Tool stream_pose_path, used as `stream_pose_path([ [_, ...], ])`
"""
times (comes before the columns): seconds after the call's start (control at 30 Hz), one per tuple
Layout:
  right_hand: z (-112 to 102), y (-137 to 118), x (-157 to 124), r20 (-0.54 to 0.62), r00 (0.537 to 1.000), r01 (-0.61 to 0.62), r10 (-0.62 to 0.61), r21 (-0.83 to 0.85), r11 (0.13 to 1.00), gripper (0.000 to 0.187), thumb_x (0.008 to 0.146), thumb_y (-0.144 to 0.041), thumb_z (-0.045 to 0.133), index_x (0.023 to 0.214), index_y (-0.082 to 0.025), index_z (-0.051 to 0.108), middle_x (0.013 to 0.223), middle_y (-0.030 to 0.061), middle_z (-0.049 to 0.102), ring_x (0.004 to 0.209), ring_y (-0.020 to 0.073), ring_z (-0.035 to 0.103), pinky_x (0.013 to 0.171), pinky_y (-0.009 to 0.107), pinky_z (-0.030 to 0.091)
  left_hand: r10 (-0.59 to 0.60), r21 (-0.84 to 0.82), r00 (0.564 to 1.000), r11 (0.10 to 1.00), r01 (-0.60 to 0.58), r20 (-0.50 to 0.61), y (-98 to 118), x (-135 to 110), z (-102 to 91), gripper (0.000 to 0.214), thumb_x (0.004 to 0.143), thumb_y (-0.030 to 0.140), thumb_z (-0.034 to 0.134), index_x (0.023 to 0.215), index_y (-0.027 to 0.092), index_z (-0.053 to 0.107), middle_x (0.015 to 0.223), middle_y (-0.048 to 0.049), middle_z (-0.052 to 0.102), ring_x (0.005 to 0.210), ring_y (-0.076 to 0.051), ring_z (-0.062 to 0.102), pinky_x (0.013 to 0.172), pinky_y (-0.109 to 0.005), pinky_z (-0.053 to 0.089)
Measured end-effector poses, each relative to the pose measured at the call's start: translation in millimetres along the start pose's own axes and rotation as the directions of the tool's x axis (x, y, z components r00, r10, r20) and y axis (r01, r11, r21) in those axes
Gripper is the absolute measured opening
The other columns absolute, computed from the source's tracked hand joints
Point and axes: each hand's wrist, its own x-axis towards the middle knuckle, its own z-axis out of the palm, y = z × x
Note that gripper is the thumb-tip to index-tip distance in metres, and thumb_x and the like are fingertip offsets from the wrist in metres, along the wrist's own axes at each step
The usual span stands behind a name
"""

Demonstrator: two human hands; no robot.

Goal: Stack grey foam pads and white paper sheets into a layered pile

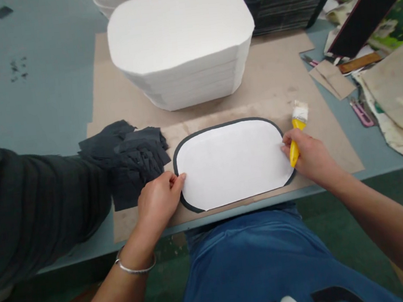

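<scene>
Right hand (pixel 308 152), half-closed, around yellow brush (pixel 299 123)

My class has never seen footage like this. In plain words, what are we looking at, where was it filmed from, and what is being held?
There is no machine: these are a person's two bare hands, seen from a camera worn on the head. The left hand touches the left end of a dark-edged white panel. The right hand, at the other end, holds a yellow-handled brush. A brown sheet covers part of the table; dark pieces and a white stack are on it.
</scene>
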Motion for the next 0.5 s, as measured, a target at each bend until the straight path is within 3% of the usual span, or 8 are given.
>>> stream_pose_path([
  [0.27,4.5,4.2,-0.3,0.030,0.999,0.016,-0.016,-0.005,1.000,0.014,0.095,-0.028,0.053,0.107,-0.022,0.056,0.090,0.0077,0.064,0.081,0.0255,0.064,0.073,0.034,0.046,-0.031,0.078,0.999,0.996,0.032,-0.004,4.1,-3.3,-6.4,0.039,0.097,0.057,0.049,0.080,0.024,0.059,0.072,-0.0054,0.067,0.072,-0.029,0.065,0.060,-0.032,0.036],
  [0.33,7.4,4.9,-0.3,0.032,0.999,0.026,-0.025,-0.013,1.000,0.014,0.096,-0.028,0.052,0.107,-0.022,0.056,0.091,0.0084,0.065,0.079,0.0254,0.063,0.072,0.034,0.046,0.018,0.093,0.992,0.996,-0.006,-0.121,18.3,-2.6,-7.6,0.039,0.099,0.057,0.049,0.090,0.022,0.064,0.082,-0.0088,0.071,0.081,-0.032,0.068,0.065,-0.035,0.045],
  [0.37,8.8,5.0,-0.1,0.032,0.999,0.033,-0.032,-0.017,0.999,0.014,0.096,-0.028,0.051,0.108,-0.021,0.056,0.091,0.0087,0.065,0.079,0.0253,0.064,0.072,0.034,0.046,0.095,0.087,0.971,0.993,-0.077,-0.218,28.5,-1.8,-6.0,0.040,0.100,0.055,0.049,0.099,0.019,0.066,0.094,-0.0125,0.073,0.092,-0.033,0.069,0.072,-0.038,0.051],
  [0.43,10.9,5.0,0.2,0.029,0.998,0.050,-0.050,-0.030,0.998,0.014,0.097,-0.026,0.050,0.108,-0.021,0.056,0.090,0.0088,0.065,0.080,0.0253,0.064,0.073,0.034,0.047,0.325,0.104,0.867,0.945,-0.309,-0.378,52.5,1.0,1.9,0.044,0.102,0.049,0.050,0.124,0.013,0.064,0.130,-0.0205,0.067,0.124,-0.036,0.062,0.097,-0.046,0.053],
  [0.5,10.8,4.9,0.0,0.028,0.997,0.069,-0.068,-0.046,0.997,0.013,0.098,-0.025,0.050,0.108,-0.020,0.056,0.089,0.0087,0.065,0.081,0.0251,0.065,0.074,0.035,0.049,0.522,0.157,0.760,0.849,-0.504,-0.387,75.8,5.2,14.2,0.054,0.102,0.045,0.052,0.147,0.015,0.052,0.160,-0.0193,0.046,0.150,-0.036,0.040,0.118,-0.055,0.040],
])
